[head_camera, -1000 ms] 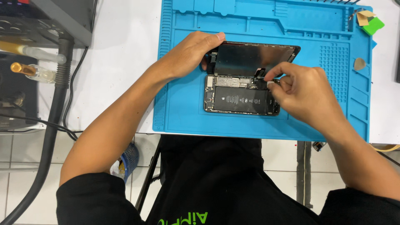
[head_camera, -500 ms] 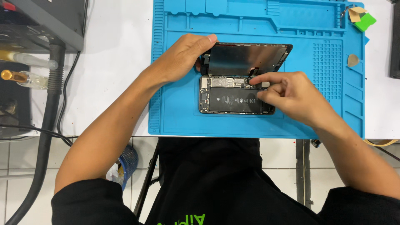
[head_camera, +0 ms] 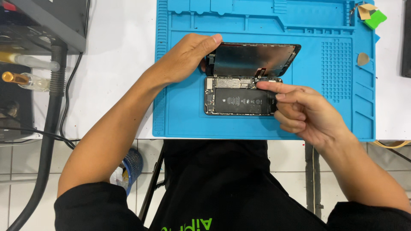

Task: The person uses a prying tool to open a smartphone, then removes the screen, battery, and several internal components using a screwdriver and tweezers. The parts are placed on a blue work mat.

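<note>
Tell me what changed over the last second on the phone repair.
The right hand uncurled from its pinch at the phone's top right corner; its index finger now lies extended on that edge. The left hand kept holding the screen panel tilted up. The opened phone body stayed on the blue mat.

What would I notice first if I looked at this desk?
First, the opened phone lying in the middle of the big blue mat, its insides and black battery showing. The left hand props the lifted screen up along the phone's far edge, and the right hand points a finger at the top right corner of the insides. Far up in the mat's right corner sits a small green pick.
</note>
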